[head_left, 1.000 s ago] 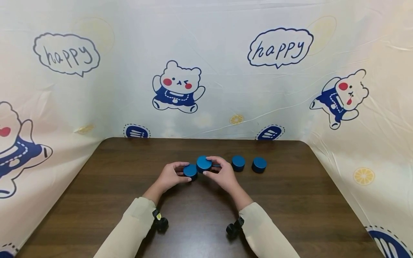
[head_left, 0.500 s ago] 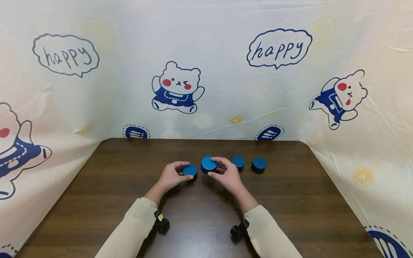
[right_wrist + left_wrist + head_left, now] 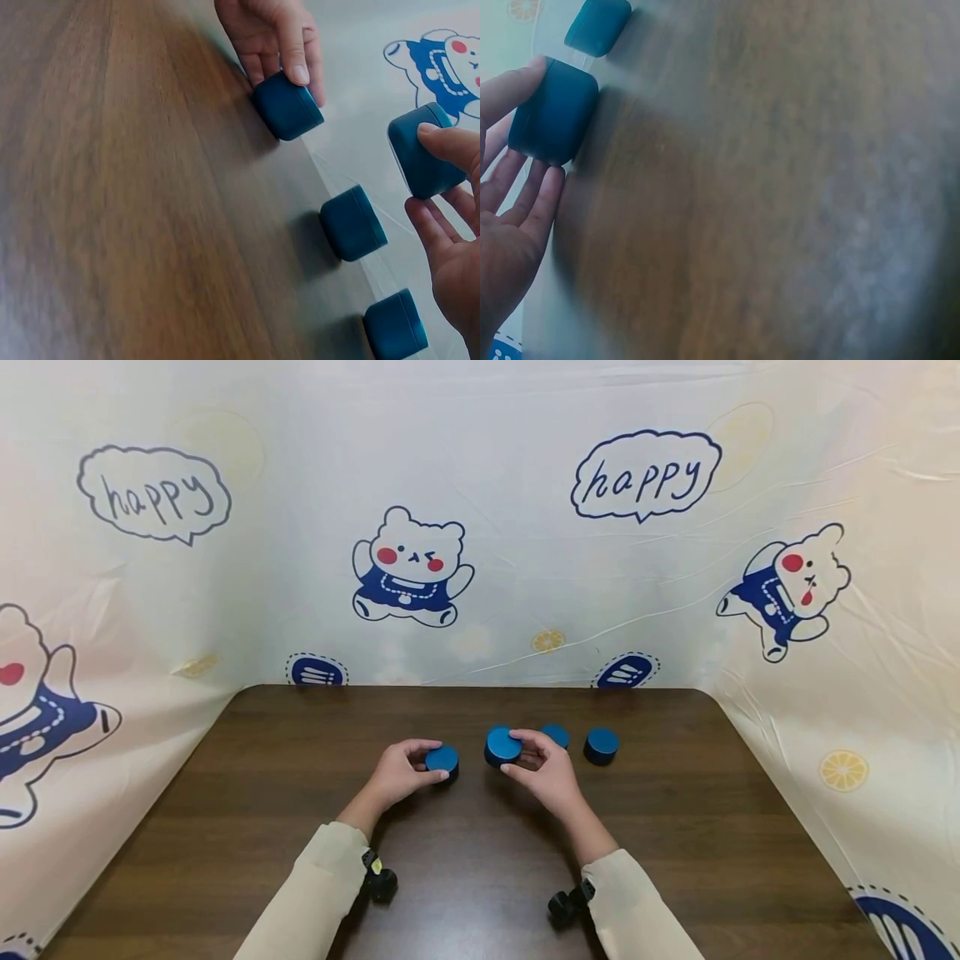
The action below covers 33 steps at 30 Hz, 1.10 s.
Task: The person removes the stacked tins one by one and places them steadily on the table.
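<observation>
Short blue cylinders with a seam near the top stand on a brown wooden table. My left hand point(image 3: 397, 772) holds the leftmost blue cylinder point(image 3: 442, 760) between thumb and fingers; it appears to rest on the table. To its right, my right hand point(image 3: 551, 772) grips a second blue cylinder point(image 3: 501, 747). In the right wrist view this gripped cylinder point(image 3: 421, 154) is raised off the table, with the thumb on one side and fingertips on the other. The left wrist view shows the left hand's cylinder point(image 3: 559, 112) close up.
Two more blue cylinders stand further right: one point(image 3: 555, 734) partly hidden behind the right hand, and another point(image 3: 602, 746) beyond it. The table point(image 3: 480, 868) ends at a cloth backdrop point(image 3: 517, 577) with printed bears. Each wrist carries a small black camera point(image 3: 566, 906).
My right hand has moved to the right with its cylinder, widening the gap from the left one, and now partly covers a standing cylinder. The left hand has stayed nearly still.
</observation>
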{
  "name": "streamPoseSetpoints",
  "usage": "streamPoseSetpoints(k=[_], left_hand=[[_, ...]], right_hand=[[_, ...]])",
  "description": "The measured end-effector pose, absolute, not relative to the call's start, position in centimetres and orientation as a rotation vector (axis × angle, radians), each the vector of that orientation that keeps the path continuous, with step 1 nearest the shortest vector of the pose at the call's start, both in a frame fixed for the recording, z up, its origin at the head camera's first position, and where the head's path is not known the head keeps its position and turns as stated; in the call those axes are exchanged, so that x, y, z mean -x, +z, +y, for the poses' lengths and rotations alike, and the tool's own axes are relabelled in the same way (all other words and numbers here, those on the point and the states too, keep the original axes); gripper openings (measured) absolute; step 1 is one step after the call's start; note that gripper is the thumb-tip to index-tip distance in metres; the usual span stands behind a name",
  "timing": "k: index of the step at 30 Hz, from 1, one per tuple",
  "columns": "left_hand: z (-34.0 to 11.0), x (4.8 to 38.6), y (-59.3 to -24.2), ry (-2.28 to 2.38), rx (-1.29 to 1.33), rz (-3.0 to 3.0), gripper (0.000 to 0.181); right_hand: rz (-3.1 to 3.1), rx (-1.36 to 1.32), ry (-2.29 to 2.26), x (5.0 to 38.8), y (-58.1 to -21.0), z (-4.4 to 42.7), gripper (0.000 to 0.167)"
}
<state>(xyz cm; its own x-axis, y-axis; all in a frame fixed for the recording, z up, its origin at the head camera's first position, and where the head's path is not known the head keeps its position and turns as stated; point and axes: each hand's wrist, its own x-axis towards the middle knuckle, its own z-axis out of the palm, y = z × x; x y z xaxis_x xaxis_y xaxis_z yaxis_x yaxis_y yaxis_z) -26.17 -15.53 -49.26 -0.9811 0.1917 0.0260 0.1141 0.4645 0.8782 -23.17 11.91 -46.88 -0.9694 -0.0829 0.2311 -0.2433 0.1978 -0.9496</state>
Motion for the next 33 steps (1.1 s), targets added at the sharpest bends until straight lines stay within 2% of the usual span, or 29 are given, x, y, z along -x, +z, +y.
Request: streamPoseSetpoints(k=[10,18,25,33], left_hand=[[-15.8,26.0,-49.2,1.608,-0.249,2.596,0.051],[-15.7,25.9,-49.0,1.603,-0.217,2.598,0.051],[-15.3,25.9,-49.3,1.592,-0.198,2.585,0.051],[-15.2,25.7,-49.1,1.589,-0.196,2.596,0.051]], right_hand=[[-2.290,-0.330,1.891,22.6,-46.5,13.4,0.048],[-2.291,-0.390,1.828,20.6,-44.3,14.5,0.049],[-2.281,-0.321,1.857,21.4,-46.5,15.9,0.048],[-2.276,-0.310,1.848,21.3,-46.6,16.8,0.048]])
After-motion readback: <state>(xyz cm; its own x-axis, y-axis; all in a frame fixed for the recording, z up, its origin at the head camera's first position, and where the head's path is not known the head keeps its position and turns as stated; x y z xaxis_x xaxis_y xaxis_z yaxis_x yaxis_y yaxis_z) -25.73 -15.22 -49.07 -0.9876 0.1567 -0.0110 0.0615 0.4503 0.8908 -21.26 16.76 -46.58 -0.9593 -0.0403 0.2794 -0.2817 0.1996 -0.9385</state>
